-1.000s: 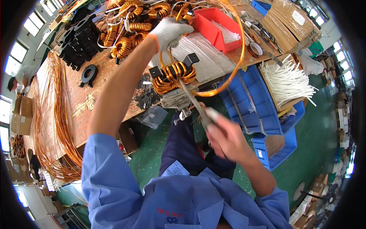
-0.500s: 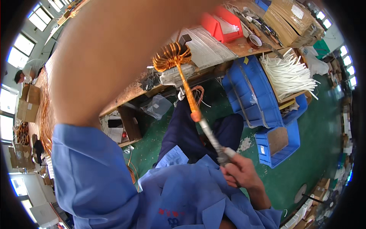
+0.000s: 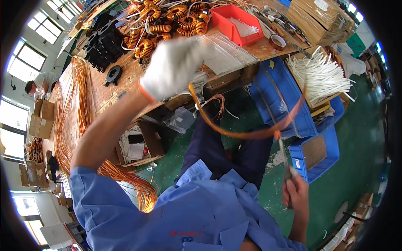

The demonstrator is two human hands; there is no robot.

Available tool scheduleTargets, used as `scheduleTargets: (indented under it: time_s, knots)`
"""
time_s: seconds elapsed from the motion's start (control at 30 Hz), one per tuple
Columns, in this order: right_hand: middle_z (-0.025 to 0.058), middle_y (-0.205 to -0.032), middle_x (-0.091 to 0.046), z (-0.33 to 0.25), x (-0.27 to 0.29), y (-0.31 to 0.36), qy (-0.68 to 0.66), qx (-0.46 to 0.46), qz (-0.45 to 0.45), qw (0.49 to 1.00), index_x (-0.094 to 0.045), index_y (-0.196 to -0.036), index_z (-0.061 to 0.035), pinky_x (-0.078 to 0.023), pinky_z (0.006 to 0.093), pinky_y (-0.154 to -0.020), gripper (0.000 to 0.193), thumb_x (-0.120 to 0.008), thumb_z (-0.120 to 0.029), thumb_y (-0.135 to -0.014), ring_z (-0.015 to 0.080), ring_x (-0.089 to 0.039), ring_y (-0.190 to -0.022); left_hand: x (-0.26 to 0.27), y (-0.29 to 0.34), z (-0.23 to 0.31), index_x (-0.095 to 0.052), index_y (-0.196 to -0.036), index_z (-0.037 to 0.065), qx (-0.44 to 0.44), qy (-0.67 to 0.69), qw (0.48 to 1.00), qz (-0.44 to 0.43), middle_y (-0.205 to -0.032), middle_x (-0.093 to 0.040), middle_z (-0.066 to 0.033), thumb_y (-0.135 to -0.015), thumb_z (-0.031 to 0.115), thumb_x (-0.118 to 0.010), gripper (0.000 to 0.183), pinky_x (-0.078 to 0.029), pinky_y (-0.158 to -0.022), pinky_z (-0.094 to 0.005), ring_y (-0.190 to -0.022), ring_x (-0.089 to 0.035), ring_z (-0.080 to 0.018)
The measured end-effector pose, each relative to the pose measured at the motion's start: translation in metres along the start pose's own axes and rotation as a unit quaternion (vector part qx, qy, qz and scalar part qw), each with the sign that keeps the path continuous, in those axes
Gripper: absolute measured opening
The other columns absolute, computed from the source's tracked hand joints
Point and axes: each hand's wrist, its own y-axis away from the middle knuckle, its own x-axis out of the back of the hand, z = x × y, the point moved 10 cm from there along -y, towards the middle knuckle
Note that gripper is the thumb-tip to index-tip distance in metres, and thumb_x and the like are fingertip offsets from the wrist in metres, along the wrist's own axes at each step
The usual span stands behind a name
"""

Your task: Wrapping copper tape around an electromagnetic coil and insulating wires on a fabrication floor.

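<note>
My left hand (image 3: 173,65), in a white glove with an orange cuff, is over the table's front edge. Motion smears its fingers, and whatever lies beneath them is hidden. From below the glove a copper wire bundle (image 3: 222,131) hangs in a slack curve, its far end blurred as it rises to the right. Low on the right, my right hand (image 3: 296,190) is closed around a slim rod-shaped tool (image 3: 283,152) with a grey grip and orange tip. That tip meets or overlaps the wire bundle; I cannot tell which.
Copper-wound ring coils (image 3: 186,25) crowd the table's back, beside black rings (image 3: 102,46). A red bin (image 3: 234,27) stands to their right. Long copper wires (image 3: 79,92) drape over the left side. Blue crates (image 3: 272,100) and white tubes (image 3: 320,77) are at right; another person (image 3: 42,81) is far left.
The wire bundle, earlier straight between a ring coil and the tool, now curves loosely. My right hand and tool moved right. My left arm dropped back, bringing the glove into view over the coil's place.
</note>
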Motion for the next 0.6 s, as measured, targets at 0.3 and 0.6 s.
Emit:
scheduleTargets:
  time_s: [0.3, 0.6]
  knots:
    - [0.0061, -0.091, -0.06, -0.089, -0.201, -0.102, -0.07, 0.062, -0.234, 0.968, -0.042, -0.161, -0.0048, -0.042, 0.0238, -0.047, 0.053, -0.052, -0.004, -0.11, 0.0056, -0.048, -0.06, -0.008, -0.094, -0.162, -0.052, -0.081, 0.01, 0.277, 0.449, 0.845, 0.082, -0.064, -0.032, 0.0053, -0.11, 0.042, -0.06, 0.044, -0.028, -0.043, -0.0285, -0.049, -0.028, -0.0082]
    - [0.0067, -0.097, -0.06, -0.131, -0.321, -0.212, -0.25, 0.068, -0.233, 0.937, -0.034, -0.165, -0.0119, -0.041, 0.0254, -0.046, 0.055, -0.052, -0.016, -0.113, 0.0082, -0.049, -0.064, -0.113, -0.087, -0.259, -0.066, -0.095, -0.002, 0.312, 0.503, 0.806, 0.017, -0.069, -0.053, -0.0027, -0.103, 0.043, -0.066, 0.045, -0.042, -0.047, -0.0297, -0.052, -0.047, -0.0119]
